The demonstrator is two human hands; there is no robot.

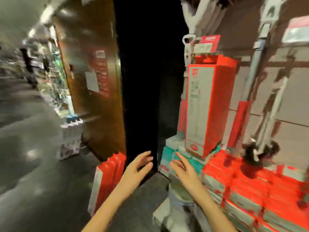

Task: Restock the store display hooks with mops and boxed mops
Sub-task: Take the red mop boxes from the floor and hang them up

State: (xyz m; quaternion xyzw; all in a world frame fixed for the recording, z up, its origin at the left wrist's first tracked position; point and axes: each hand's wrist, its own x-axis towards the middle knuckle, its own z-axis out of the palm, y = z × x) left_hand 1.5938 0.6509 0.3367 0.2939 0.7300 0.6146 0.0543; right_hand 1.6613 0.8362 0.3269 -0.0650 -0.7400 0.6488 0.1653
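The frame is blurred by motion. A tall red and white mop box point(203, 104) stands upright on stacked flat boxes point(242, 186) at the right. Several more red and white boxes point(107, 178) lean upright on the floor at lower centre left. A loose mop point(260, 97) with a grey pole and dark head leans against the wall at the right; a white mop handle point(189, 39) hangs above the tall box. My left hand point(138, 166) and my right hand point(182, 166) reach forward side by side, fingers spread, holding nothing, just short of the teal boxes point(168, 154).
A brown panel point(93, 81) with red notices stands at centre left beside a dark gap point(147, 81). A store aisle with stocked shelves point(55, 77) runs off to the left. White packages point(70, 141) sit on the grey floor near the panel's foot.
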